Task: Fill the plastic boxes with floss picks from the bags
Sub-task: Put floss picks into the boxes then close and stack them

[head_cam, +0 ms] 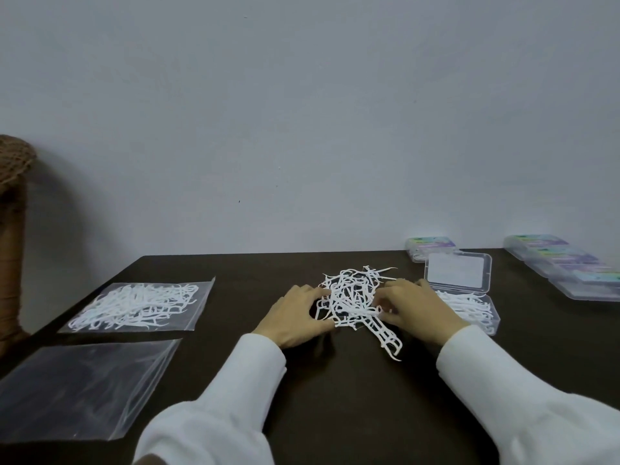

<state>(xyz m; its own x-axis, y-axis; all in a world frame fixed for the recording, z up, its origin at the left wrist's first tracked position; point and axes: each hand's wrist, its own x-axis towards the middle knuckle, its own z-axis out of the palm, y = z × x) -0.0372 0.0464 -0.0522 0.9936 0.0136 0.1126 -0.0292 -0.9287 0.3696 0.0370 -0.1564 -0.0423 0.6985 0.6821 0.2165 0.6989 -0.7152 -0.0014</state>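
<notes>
a loose pile of floss picks (352,297) lies on the dark table (335,380), just left of the open box (466,297), which already holds some picks. the left hand (297,318) and right hand (414,308) flank the pile, fingers curled into its edges, seemingly gathering rather than gripping. tangled picks may snag and drag strays away from the box; a full bag (141,305) waits far left of it.
</notes>
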